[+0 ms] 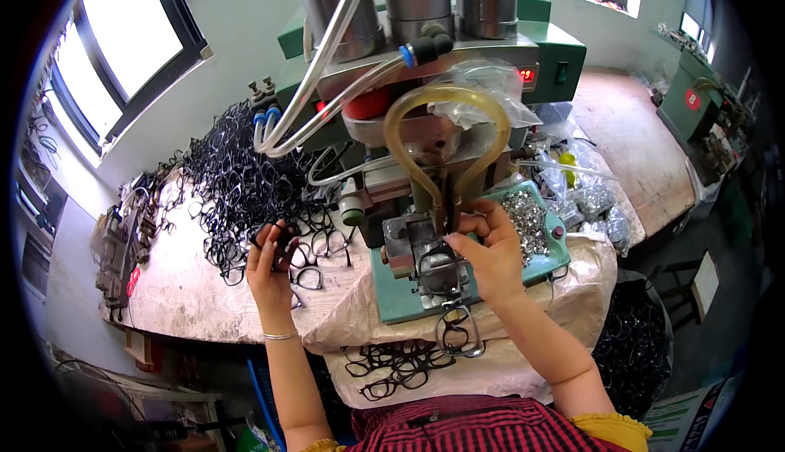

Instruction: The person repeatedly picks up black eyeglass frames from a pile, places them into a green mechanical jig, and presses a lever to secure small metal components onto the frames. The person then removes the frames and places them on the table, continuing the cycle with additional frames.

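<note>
My left hand (272, 268) is raised over the table at the left, its fingers curled round a dark piece (284, 243) whose kind I cannot make out. At the green pressing machine (384, 301), my right hand (491, 248) is closed, thumb and fingers together beside the metal fixture (441, 268) under the press head. What its fingertips grip is too small to tell. A dark-rimmed eyeglass frame (459, 333) hangs at the fixture's front edge. A curved yellowish tube (446, 92) arches just above the right hand.
A large heap of black eyeglass frames (245, 166) covers the table at the left. More frames (392, 366) lie on the cloth before me. Small metal parts fill a green tray (556, 252) at the right. Clear hoses (327, 60) run down the machine. A dark-filled container (634, 337) stands lower right.
</note>
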Motion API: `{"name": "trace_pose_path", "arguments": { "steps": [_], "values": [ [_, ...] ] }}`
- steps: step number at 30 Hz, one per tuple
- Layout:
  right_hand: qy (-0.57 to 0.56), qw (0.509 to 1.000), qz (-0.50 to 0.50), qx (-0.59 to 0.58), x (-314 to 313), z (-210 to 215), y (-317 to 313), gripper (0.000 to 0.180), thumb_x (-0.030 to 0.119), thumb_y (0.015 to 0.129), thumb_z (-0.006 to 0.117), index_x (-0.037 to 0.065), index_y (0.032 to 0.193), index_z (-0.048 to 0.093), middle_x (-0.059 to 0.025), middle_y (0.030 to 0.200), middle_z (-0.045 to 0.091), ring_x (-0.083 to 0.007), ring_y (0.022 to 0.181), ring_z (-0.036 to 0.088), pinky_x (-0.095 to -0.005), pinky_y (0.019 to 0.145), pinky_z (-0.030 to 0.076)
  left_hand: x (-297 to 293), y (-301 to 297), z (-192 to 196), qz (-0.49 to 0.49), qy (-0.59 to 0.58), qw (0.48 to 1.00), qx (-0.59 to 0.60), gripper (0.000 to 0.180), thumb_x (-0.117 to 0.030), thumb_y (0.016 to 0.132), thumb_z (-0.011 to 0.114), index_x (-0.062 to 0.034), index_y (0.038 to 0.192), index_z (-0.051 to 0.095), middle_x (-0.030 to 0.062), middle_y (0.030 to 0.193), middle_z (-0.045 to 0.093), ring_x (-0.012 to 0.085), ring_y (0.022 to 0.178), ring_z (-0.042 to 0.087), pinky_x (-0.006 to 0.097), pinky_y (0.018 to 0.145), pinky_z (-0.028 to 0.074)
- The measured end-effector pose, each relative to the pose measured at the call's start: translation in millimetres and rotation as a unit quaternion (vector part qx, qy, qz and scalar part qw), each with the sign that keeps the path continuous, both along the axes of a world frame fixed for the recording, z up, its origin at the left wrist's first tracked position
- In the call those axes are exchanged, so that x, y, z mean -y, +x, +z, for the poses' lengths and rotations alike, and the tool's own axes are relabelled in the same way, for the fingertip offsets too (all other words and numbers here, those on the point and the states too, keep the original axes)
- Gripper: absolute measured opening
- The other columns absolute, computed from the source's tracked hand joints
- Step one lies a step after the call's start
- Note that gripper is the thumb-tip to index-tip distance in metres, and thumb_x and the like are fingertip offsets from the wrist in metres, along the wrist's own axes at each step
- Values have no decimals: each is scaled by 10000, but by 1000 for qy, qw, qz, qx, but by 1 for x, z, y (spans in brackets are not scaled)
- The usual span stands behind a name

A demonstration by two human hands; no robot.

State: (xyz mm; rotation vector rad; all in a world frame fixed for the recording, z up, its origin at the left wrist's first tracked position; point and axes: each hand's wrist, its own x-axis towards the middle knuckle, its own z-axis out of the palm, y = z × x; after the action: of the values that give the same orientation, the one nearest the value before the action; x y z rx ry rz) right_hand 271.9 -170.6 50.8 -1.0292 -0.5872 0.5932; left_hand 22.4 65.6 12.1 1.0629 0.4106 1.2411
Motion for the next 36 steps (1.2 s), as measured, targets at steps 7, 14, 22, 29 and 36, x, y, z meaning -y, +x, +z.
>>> {"name": "trace_pose_path", "arguments": {
  "steps": [7,14,22,29,36],
  "values": [
    [15,1000,2,-17,4,17,-18,470,-25,853,683,-42,1274,473,-73,1043,664,-109,946,603,-257,893,471,2,14,-13,8,49,984,-170,338,-294,1089,408,-26,1248,539,93,710,695,158,600,657,257,588,538],
    [33,997,0,75,-3,10,-12,541,-39,839,689,-41,1312,426,-87,1032,658,-114,910,602,-260,874,468,-28,44,-2,184,216,906,-316,263,-268,1066,483,-34,1156,564,-20,779,474,98,692,436,249,623,390],
    [-7,990,-68,120,-3,-7,-14,590,1,812,733,-39,1331,456,-45,904,656,-132,978,594,-279,954,425,101,51,105,-33,296,951,88,230,-193,1028,486,-11,1168,480,12,731,516,91,597,437,251,555,386],
    [44,994,-82,56,-2,-8,-23,573,-17,814,718,-33,1316,444,-46,893,661,-132,1012,585,-309,1025,395,134,102,137,61,262,960,-82,178,-118,1053,299,-15,1051,443,171,735,655,187,659,614,286,692,505],
    [16,994,-84,70,-3,-1,-21,553,-24,813,705,-43,1303,449,-24,845,661,-118,988,580,-301,1034,387,123,98,135,30,256,964,-58,207,-159,1071,308,-14,1035,450,166,744,660,162,654,612,271,701,507]
  ]
}}
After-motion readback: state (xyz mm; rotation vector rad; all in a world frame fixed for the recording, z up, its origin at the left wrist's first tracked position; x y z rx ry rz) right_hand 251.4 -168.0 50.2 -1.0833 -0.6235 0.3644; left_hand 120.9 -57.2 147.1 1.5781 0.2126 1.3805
